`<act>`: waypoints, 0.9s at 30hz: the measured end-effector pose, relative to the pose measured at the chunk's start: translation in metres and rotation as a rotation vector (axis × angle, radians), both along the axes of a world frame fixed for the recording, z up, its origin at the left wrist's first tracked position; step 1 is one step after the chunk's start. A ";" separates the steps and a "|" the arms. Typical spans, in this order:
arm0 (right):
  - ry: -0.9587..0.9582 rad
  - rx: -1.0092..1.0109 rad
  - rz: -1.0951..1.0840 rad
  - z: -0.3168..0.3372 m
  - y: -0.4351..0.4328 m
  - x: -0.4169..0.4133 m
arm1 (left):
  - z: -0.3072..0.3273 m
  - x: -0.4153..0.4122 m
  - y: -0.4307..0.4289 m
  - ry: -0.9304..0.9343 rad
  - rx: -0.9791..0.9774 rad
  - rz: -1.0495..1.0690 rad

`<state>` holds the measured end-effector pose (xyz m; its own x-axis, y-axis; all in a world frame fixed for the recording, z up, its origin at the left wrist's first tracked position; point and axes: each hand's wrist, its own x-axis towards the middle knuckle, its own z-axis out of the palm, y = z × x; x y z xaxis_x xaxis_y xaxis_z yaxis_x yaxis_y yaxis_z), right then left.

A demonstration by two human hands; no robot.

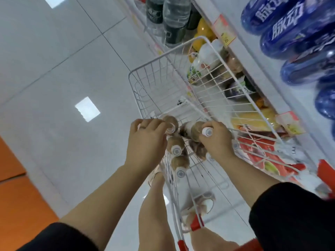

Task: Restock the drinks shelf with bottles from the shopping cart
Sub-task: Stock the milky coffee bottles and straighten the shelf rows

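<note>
The blue bottles (282, 33) on the shelf (262, 73) at the right carry white characters reading 脉动. Two price tags (224, 31) hang on the shelf edges, their print too blurred to read. On the far end of a lower shelf stand clear bottles with dark labels (174, 20), the lettering illegible. Red packs (261, 156) with a fruit picture lie low on the near right, their text smeared.

Both hands reach into the white wire cart (167, 55), which stands just beside the shelf on a pale tiled floor (54, 69). The left hand (146, 142) curls its fingers over the top of the left bottle (171, 122), fingertips on its shoulder and cap. The right hand (215, 140) grips the neck of the right bottle (196, 130), thumb and fingers closed round it, the white cap showing between them. Both bottles hold brown drink and are inside the cart. Two more brown bottles (175, 145) with white caps lie in the cart between the hands, nearer the person.
</note>
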<state>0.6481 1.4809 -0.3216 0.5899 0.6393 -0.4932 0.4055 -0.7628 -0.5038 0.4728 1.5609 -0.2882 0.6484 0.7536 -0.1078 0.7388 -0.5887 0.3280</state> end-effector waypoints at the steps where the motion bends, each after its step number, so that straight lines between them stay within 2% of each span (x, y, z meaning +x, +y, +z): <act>1: 0.018 0.050 -0.046 0.010 -0.002 0.006 | 0.000 0.007 0.005 0.029 0.011 -0.062; 3: 0.050 0.117 -0.117 0.034 -0.009 0.018 | -0.004 0.022 0.012 0.136 -0.115 -0.173; 5: 0.063 0.155 -0.162 0.056 -0.017 0.030 | -0.016 0.035 0.018 0.321 -0.260 -0.231; 7: 0.061 0.176 -0.201 0.071 -0.024 0.039 | -0.026 0.047 0.020 0.473 -0.273 -0.279; 10: 0.060 0.222 -0.262 0.085 -0.031 0.047 | -0.031 0.060 0.025 0.546 -0.320 -0.188; 12: 0.053 0.246 -0.271 0.093 -0.034 0.049 | -0.026 0.062 0.029 0.487 -0.387 -0.120; 16: 0.014 0.297 -0.273 0.118 -0.040 0.050 | 0.006 0.059 0.034 0.255 -0.392 -0.097; 20: -0.024 0.346 -0.256 0.170 -0.046 0.049 | 0.090 0.061 0.032 -0.020 -0.434 -0.016; 27: -0.101 0.517 -0.304 0.294 -0.075 0.058 | 0.240 0.083 0.017 -0.255 -0.321 -0.086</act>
